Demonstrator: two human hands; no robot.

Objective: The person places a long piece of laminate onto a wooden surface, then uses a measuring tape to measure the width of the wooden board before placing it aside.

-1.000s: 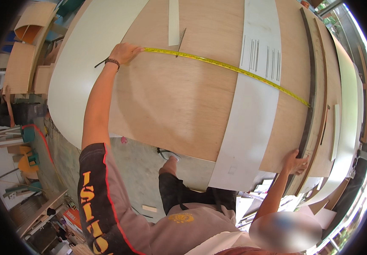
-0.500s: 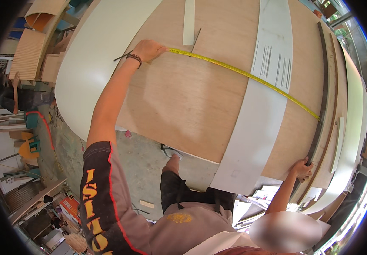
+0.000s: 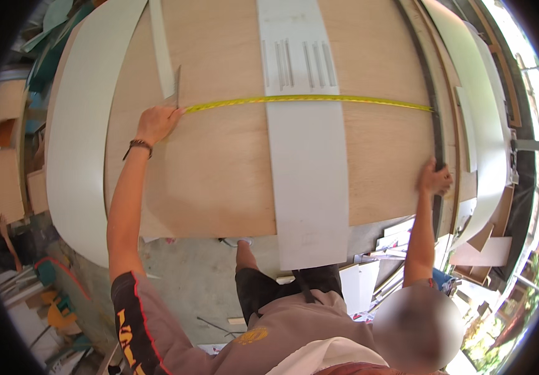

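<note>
A yellow tape measure (image 3: 307, 98) lies stretched across a plywood sheet (image 3: 219, 181), crossing a white panel strip (image 3: 310, 169) with dark pencilled lines on it. My left hand (image 3: 159, 124) is closed on the tape's left end, thumb and fingers pinched together. The tape's other end meets a long dark strip (image 3: 437, 134) along the right side of the sheet. Below that meeting point my right hand (image 3: 435, 179) curls over the dark strip, its fingers slightly blurred. Near my left hand, a thin metal ruler-like blade (image 3: 177, 84) lies beside a narrow pale strip (image 3: 162, 47).
White curved panels flank the plywood on the left (image 3: 79, 125) and the right (image 3: 485, 144). Offcuts (image 3: 394, 240) are heaped under the right side. Wood scraps (image 3: 7, 181) and a red cable (image 3: 63, 273) lie at the left. Grey concrete floor (image 3: 182, 275) shows below.
The view has turned and shifted, so the tape now runs nearly level across it. Both hands keep to the tape and the dark strip; my left hand now sits nearer the metal blade's lower end.
</note>
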